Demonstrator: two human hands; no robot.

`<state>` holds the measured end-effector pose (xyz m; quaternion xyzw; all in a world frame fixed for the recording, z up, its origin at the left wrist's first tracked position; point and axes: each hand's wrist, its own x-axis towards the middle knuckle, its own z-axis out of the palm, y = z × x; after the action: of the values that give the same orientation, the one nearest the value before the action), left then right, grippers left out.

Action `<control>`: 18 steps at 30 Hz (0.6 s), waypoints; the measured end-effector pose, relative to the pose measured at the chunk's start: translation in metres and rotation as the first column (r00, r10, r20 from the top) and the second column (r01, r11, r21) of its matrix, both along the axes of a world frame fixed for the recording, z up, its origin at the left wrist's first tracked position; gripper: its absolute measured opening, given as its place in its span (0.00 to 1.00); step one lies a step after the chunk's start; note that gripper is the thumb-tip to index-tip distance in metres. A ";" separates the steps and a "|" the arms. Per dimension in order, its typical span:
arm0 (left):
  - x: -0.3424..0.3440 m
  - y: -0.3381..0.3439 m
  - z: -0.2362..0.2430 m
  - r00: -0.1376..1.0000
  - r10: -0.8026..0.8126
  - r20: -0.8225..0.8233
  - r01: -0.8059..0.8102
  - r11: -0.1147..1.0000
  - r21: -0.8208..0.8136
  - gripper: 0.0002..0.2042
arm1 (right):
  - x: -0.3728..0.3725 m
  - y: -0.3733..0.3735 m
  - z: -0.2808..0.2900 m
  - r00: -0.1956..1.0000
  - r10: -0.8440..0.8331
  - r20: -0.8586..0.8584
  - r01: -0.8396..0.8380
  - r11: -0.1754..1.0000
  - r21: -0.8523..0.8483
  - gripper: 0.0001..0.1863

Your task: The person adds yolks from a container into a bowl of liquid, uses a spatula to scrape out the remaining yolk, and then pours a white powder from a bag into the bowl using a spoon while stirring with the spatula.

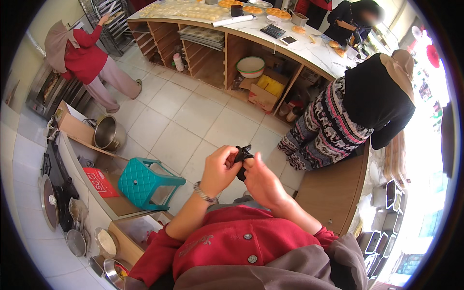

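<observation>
Both hands meet in front of my chest around a small black bunched thing (243,155), which looks soft; its kind I cannot make out. My left hand (220,169) has its fingers curled and pinches the item from the left. My right hand (263,184) holds it from the right, thumb pointing up and fingertips against the black material. A part of the thing sticks up above the fingers, and some is hidden behind them. A bracelet (205,193) circles my left wrist.
A teal plastic stool (145,182) and a steel pot (109,134) stand to the left. Ahead is a long counter (261,29) with dough pieces and baked goods. One person (87,53) is at the far-left oven, another (338,111) close on the right. Metal pans (386,212) line the right.
</observation>
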<state>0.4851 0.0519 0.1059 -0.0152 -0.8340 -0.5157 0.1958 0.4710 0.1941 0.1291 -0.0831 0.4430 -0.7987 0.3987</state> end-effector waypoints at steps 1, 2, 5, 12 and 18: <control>0.003 -0.006 0.001 0.997 -0.082 -0.006 0.082 0.980 0.181 0.09 | -0.002 0.003 0.004 0.999 0.034 0.024 -0.031 0.989 -0.146 0.35; 0.006 -0.010 0.003 0.987 -0.162 -0.023 0.159 0.921 0.355 0.10 | -0.002 0.006 0.011 0.996 0.077 -0.054 -0.082 0.991 -0.107 0.41; 0.019 -0.014 0.023 0.990 -0.122 -0.076 0.143 0.883 0.447 0.12 | -0.004 0.011 0.019 0.973 -0.078 -0.218 0.054 0.992 -0.112 0.45; 0.023 -0.026 0.042 0.918 -0.397 0.010 0.397 0.918 -0.010 0.07 | -0.011 0.024 0.034 0.956 -0.021 -0.292 -0.041 0.978 -0.204 0.49; 0.023 -0.026 0.047 0.897 -0.439 -0.054 0.433 0.897 -0.090 0.04 | -0.011 0.025 0.033 0.958 0.069 -0.279 -0.130 0.969 -0.209 0.47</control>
<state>0.5083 0.0254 0.1525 -0.2280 -0.8206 -0.5134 0.1049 0.4598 0.2188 0.1623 -0.2579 0.3949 -0.8037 0.3627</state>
